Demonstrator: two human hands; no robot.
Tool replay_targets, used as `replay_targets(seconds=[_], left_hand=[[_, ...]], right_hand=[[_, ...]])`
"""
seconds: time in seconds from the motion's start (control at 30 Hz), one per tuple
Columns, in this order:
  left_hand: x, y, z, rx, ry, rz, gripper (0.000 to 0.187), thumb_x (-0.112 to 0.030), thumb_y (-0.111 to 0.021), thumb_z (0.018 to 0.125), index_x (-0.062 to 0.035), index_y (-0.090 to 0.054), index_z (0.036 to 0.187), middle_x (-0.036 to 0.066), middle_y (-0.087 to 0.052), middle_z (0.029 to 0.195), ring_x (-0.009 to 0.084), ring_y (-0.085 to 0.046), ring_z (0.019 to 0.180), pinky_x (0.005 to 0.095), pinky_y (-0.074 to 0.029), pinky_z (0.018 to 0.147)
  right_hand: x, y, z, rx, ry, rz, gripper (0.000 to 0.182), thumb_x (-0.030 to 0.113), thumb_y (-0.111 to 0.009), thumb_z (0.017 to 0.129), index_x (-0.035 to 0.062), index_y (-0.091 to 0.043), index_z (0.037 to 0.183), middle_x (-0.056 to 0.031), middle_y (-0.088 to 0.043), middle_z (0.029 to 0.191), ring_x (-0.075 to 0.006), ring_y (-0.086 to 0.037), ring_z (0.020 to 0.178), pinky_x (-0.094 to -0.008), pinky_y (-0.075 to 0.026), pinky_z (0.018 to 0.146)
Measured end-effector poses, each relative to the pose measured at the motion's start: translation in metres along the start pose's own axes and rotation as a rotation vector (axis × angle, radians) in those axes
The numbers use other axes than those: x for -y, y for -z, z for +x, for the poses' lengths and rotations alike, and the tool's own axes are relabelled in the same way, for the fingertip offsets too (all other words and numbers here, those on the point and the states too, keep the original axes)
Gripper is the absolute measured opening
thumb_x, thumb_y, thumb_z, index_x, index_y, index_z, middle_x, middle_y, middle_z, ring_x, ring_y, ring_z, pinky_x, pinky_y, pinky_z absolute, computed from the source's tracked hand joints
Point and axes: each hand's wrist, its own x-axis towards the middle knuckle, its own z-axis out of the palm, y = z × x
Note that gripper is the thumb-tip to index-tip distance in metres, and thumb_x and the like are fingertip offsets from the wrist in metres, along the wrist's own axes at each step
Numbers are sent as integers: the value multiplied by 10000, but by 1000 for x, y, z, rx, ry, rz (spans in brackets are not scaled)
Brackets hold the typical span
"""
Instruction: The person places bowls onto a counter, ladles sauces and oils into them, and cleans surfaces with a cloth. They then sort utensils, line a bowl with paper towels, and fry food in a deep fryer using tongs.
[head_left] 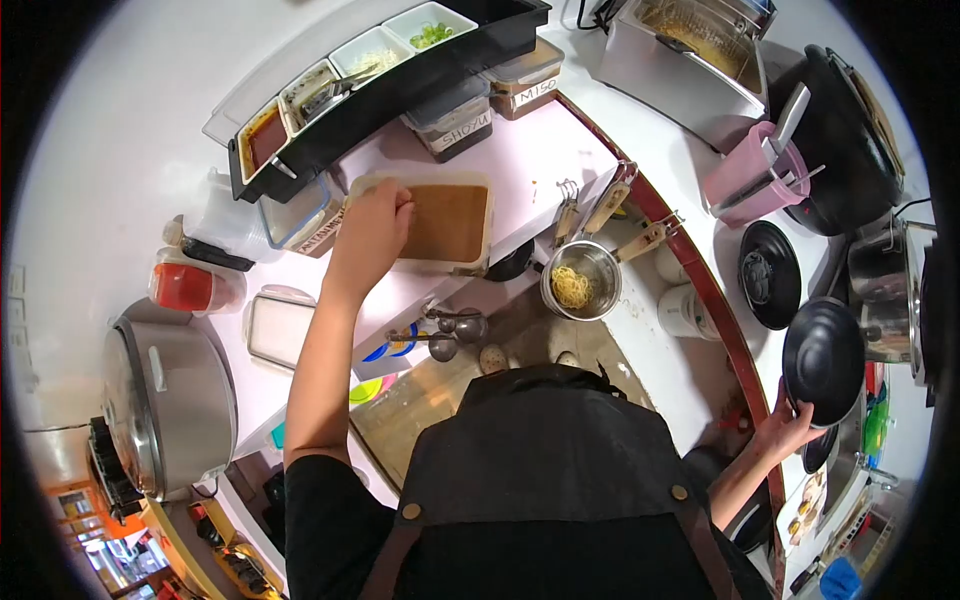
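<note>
My left hand (382, 222) is over the left side of a rectangular plastic container (488, 228) filled with brown liquid. Its fingers are curled closed; whatever they may hold is hidden. Out to the right, my right hand (785, 432) grips the near edge of a black bowl (825, 350), thumb on the rim. Beyond that bowl, another black bowl (769, 275) rests on the white counter. Noodles (571, 288) lie in a round metal strainer or pot (606, 282) between my hands, lower than the container.
A black topping rail (400, 112) runs along the back, above tubs labelled SHOYU (450, 125) and MISO (525, 85). Ladles (460, 325) hang at the counter edge. A large cooker (170, 400) stands left; a pink pitcher (755, 180) with utensils and a fryer (690, 75) stand right.
</note>
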Motion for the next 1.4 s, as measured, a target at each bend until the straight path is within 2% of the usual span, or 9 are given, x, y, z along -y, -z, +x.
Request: replay_targets(seconds=[0.1,0.2,0.23,0.3,0.47,0.73,1.07,1.2,1.4], left_hand=[[-25,13,7,96,202,-134,145,-114,-625,792,17,-617,854,156,-623,727,264,-597,660,337,-457,629],[-27,5,4,118,120,-237,164,-142,-647,782,4,-645,856,142,-626,720,228,-590,638,316,-452,614],[-30,5,2,155,105,-257,163,-142,-644,784,4,-644,857,140,-627,718,230,-591,636,316,-452,614],[-36,7,-5,227,75,-298,161,-142,-638,789,4,-642,858,138,-629,714,235,-592,631,315,-452,614],[-16,45,-25,307,181,23,123,-103,-629,770,-2,-643,839,183,-630,740,314,-617,681,372,-472,632],[3,18,-16,51,92,149,138,-116,-602,802,-3,-638,873,181,-635,799,325,-622,727,366,-481,651],[-43,27,-40,244,43,-147,146,-103,-598,797,0,-637,894,178,-635,825,330,-617,754,355,-478,679],[-32,63,-49,82,137,19,117,-74,-612,764,-5,-636,856,172,-628,794,335,-614,725,355,-486,637],[-29,77,-42,-352,392,-100,142,-105,-592,836,21,-656,854,160,-662,740,178,-655,609,281,-496,545]], right_hand=[[9,-30,-27,179,-126,38,614,-18,-491,731,107,-309,1305,-156,-419,1262,-308,-521,1046,-476,-522,799],[-4,-54,-45,384,-376,138,698,-6,-496,712,135,-260,1354,-143,-427,1251,-281,-513,1058,-474,-522,776],[3,-77,-65,361,-383,125,582,12,-527,707,140,-394,1260,-79,-514,1170,-246,-556,984,-404,-523,731],[-2,-96,-85,463,-525,186,600,14,-506,708,146,-382,1279,-62,-517,1154,-219,-555,981,-376,-516,711],[5,-135,-131,719,-743,251,618,-15,-456,695,122,-373,1292,-51,-506,1164,-181,-544,1005,-315,-483,814],[-2,-149,-138,850,-760,246,644,-41,-425,677,124,-352,1295,-68,-481,1180,-196,-559,968,-327,-533,739],[-7,-163,-133,927,-769,314,690,-76,-396,682,148,-260,1320,-114,-449,1158,-230,-570,940,-376,-573,692],[-11,-163,-134,953,-801,323,706,-78,-400,680,165,-257,1327,-104,-445,1152,-207,-553,935,-358,-564,706],[-18,-164,-141,1015,-826,280,703,-49,-409,680,163,-256,1333,-110,-424,1175,-229,-554,953,-364,-572,692]])
